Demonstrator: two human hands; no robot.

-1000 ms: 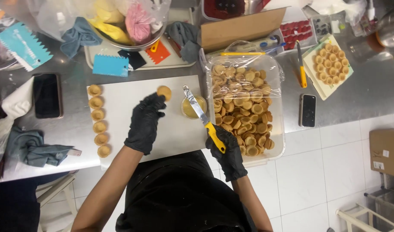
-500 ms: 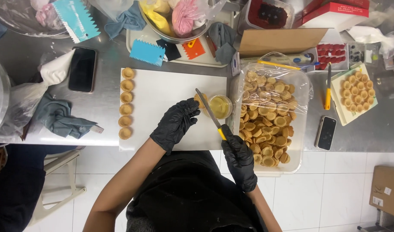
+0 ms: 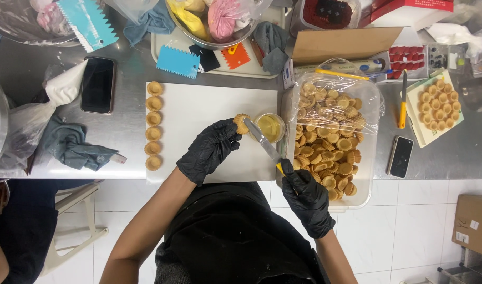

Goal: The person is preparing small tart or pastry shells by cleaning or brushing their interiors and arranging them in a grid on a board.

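I'm gripping a tart shell [image 3: 241, 123] in left fingers [image 3: 227, 135], right fingers [image 3: 296, 181] gripping knife [image 3: 263, 144]; spreading needs blade on shell.

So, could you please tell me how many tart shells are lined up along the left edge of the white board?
6, in one column down the board's left edge: the top shell, then, and the bottom one. None looks hidden.

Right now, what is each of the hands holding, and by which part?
The left hand pinches a small tart shell by its rim with the fingertips. The right hand grips a knife by its yellow handle, blade pointing toward the shell.
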